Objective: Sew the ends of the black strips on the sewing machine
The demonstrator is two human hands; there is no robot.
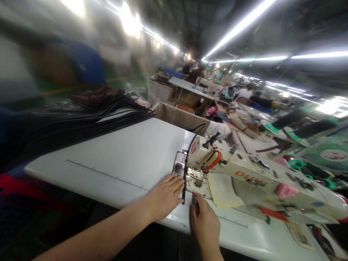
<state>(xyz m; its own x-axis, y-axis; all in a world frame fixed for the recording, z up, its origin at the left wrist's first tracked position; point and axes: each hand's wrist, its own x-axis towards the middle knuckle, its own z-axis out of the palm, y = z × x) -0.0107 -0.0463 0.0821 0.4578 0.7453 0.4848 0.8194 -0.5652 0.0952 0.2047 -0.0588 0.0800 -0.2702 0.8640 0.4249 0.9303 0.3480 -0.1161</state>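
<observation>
My left hand (167,195) lies flat on the white machine table (130,152), fingers stretched out, its fingertips at the edge of a narrow black strip (185,188). The strip runs beside the needle area of a cream sewing machine (239,174). Just past my left fingertips is a shiny metal plate (179,163). My right hand (205,221) is at the table's front edge, right of the strip, with its fingers curled; a small dark item seems to be between them, too unclear to name.
Long black strips (81,134) are heaped over the table's far left. A yellowish cloth (224,190) lies by the machine. Behind the table stands a fabric-lined bin (182,117). Thread spools (296,136) are at the right; people and other workstations are farther back.
</observation>
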